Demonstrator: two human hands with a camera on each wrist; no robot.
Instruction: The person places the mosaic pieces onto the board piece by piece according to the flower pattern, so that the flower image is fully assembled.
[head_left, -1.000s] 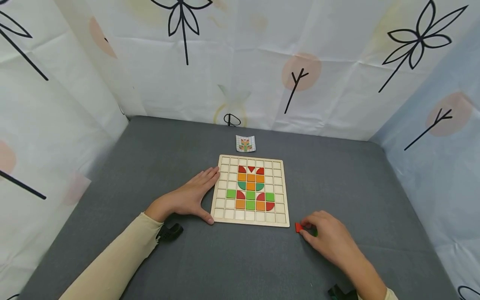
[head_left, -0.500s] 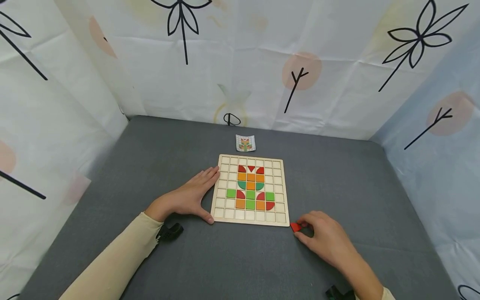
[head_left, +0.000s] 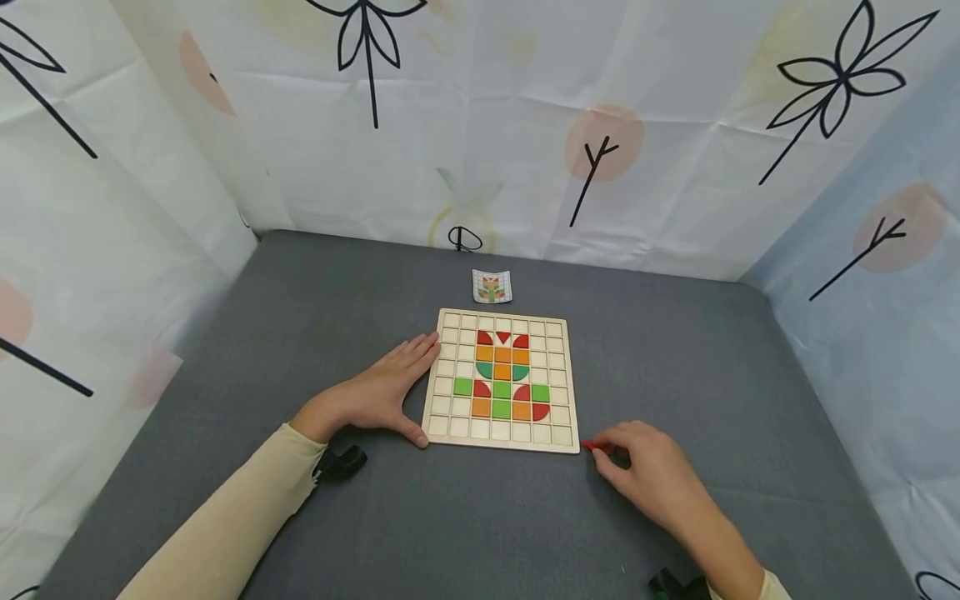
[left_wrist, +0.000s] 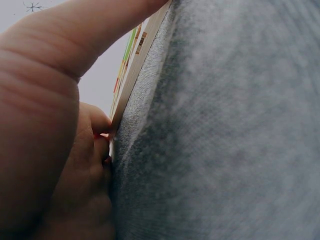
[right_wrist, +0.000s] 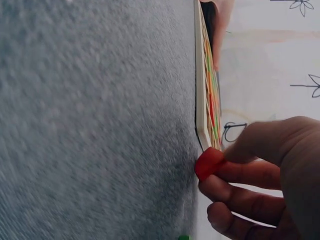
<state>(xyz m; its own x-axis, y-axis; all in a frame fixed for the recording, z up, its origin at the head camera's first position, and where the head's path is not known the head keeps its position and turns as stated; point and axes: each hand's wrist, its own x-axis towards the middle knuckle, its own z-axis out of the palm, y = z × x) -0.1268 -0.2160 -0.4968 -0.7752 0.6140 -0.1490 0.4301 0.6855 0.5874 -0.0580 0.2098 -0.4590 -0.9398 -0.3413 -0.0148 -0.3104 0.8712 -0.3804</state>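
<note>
A wooden grid board (head_left: 557, 380) lies on the grey table, with red, orange and green tiles set in its middle cells. My left hand (head_left: 372, 390) rests against the board's left side, fingers extended and thumb by the near-left corner. Just off the near-right corner, my right hand (head_left: 654, 468) pinches a small red tile (right_wrist: 209, 163) between thumb and fingers. Only a sliver of that tile shows in the head view; its full shape is hard to tell. Part of a green piece (right_wrist: 184, 238) shows at the bottom of the right wrist view.
Behind the board lies a small pattern card (head_left: 492, 287) with a coloured grid design. The grey table (head_left: 360, 292) ends at patterned white fabric walls (head_left: 510, 192) at the back and sides.
My right hand has shifted slightly left toward the board's corner with the red tile, which has turned so less of it shows. The left hand and board have stayed still.
</note>
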